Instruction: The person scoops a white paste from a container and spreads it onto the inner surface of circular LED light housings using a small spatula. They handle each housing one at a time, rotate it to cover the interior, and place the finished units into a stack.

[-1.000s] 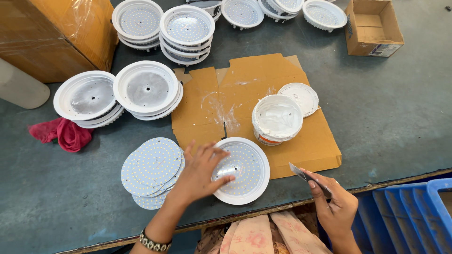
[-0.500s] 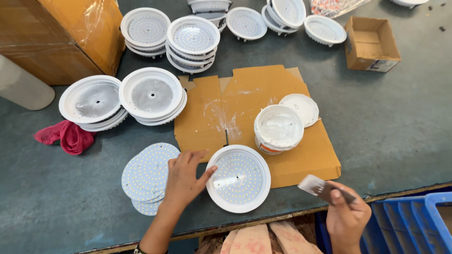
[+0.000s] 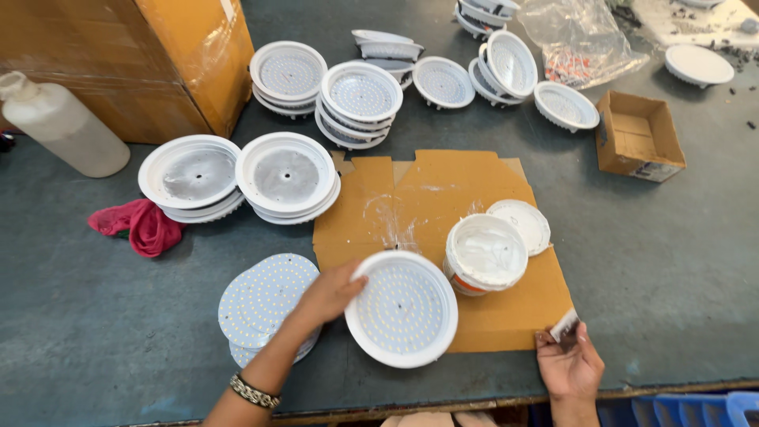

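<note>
1. The left hand grips the near-left rim of the lamp, fingers curled over the edge, thumb under or beside it
2. The lamp sits at the front edge of the cardboard, partly overhanging onto the table, just left of the tub
3. The right hand pinches a small scraper between thumb and fingers at the cardboard's near-right corner
4. Handling, as I judge it: the lamp looks light and stiff, a shallow dish with a smooth, likely slippery rim; best held at the rim, since the studded face looks delicate
5. Looks: round, white, raised rim, flat inner disc dotted with small yellowish chips in rings
6. A stack of bare discs lies just left of the hand; a red rag lies further left
</note>
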### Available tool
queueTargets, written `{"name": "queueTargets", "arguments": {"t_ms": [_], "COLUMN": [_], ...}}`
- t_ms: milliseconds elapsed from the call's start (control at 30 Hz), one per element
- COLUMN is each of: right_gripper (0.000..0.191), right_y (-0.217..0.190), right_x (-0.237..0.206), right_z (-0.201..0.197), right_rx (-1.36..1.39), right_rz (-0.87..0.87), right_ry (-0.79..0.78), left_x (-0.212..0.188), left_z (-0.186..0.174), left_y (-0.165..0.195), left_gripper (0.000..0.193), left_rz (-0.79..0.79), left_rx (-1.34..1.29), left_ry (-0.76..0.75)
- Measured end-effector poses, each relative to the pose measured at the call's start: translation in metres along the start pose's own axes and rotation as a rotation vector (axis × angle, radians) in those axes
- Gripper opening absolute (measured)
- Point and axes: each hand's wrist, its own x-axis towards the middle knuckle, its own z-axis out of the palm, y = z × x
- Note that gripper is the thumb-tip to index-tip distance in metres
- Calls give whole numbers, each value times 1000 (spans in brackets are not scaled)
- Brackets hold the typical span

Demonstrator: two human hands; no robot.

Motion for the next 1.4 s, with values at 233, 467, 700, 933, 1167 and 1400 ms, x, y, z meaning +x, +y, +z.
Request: {"name": "queueTargets", "arguments": {"t_ms": [233,467,700,933,1167,1400], "right_gripper": [23,27,26,25,27,24], "right_y": [0,4,9,6,2,4], "right_x": [-8,-3,11,10,2,0], "right_z": [28,60,68,40,5,3], "right_rx": [12,74,205,148,-37,-25], "right_rz": [31,66,143,146,98,122], "right_ry": [-136,-393,-579,-468,-125,-107], "left_x": [86,177,210,192,88,52], "left_z": [-118,-145,-150,-186,-140,-142], "left_y": [39,118,144,118,47,6], "left_gripper": [35,33,52,55,85,23], "left_rz": [-61,-78,-265,-212,-50,168], "left_rx": [-12,-484,-414,391,772,704], "left_ry": [441,777,688,607,9,271]}}
